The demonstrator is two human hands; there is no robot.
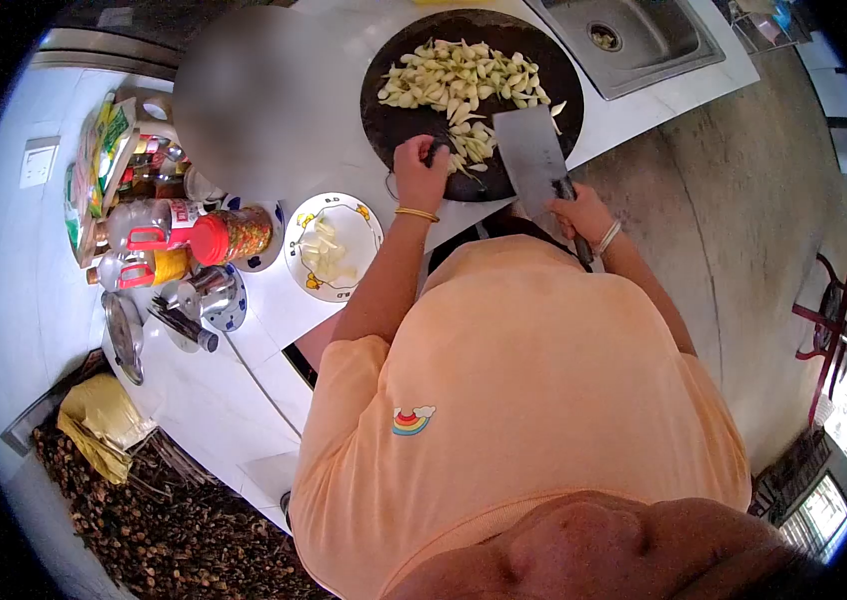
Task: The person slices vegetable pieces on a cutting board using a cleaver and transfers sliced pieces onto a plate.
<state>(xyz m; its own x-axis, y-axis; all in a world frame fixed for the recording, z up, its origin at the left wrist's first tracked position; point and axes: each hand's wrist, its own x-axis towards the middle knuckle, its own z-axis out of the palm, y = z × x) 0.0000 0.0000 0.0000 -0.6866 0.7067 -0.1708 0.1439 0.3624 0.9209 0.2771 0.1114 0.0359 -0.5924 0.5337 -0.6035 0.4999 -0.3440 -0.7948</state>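
Note:
My right hand [582,215] is wrapped round the handle of a cleaver [532,150]. Its broad blade reaches over the near right part of a round dark cutting board [394,118]. Across the board's far side lies a heap of pale, pointed, bulb-like pieces [459,75] with greenish tips. A smaller group of these pieces [474,140] lies between the blade and my left hand [421,172]. That hand rests at the board's left edge, fingers curled in. Something dark shows at the fingertips, too small to make out.
A white plate [366,262] with pale pieces on it stands left of my left forearm. Further left are a red-lidded jar [229,238], bottles [144,225] and a metal pot [216,290]. A steel sink [669,50] is set in the counter at the upper right.

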